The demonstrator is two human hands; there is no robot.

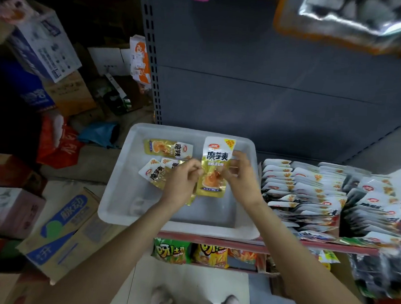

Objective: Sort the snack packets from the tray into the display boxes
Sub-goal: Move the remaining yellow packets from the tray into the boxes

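Both hands over tray (113, 200): left hand (181, 183) & right hand (240, 175) fingers pinch upright yellow packet (214, 166); 3 more packets (168, 149) lie inside tray.

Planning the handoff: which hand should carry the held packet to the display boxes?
Probably the right hand: it already pinches the packet, and the boxes sit on its side of the tray. The left hand holds other packets.

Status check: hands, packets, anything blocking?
Both hands, left and right, pinch one gold packet upright over the white tray. Three more packets loose inside. Display boxes right, path open.
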